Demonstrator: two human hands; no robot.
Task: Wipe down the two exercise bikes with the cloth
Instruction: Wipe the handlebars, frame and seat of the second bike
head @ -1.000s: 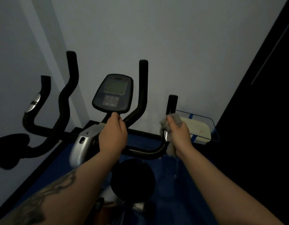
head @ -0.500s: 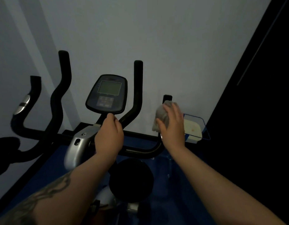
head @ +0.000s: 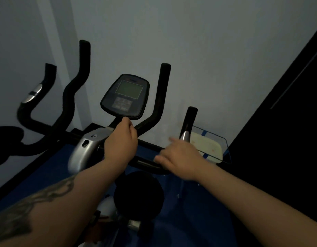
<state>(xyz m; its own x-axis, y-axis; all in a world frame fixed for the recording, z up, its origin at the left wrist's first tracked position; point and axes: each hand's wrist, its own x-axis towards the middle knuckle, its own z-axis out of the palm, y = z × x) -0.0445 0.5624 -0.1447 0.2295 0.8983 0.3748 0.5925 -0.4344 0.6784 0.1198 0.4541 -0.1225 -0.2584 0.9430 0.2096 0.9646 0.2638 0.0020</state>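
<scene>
The near exercise bike has a dark console and black handlebars. My left hand grips the bar just under the console. My right hand, blurred by motion, lies curled over the low right bend of the handlebar, below the upright right grip. The cloth is hidden under that hand. At the left stands the second bike, showing its curved black handlebars.
A round black part of the bike sits below my hands. A glass tray holding a cream pad stands at the wall on the right. Blue matting covers the floor. A dark panel closes off the right side.
My right hand slid down from the upright right grip to the low bend of the handlebar, and the cloth went out of sight beneath it. My left hand kept its hold.
</scene>
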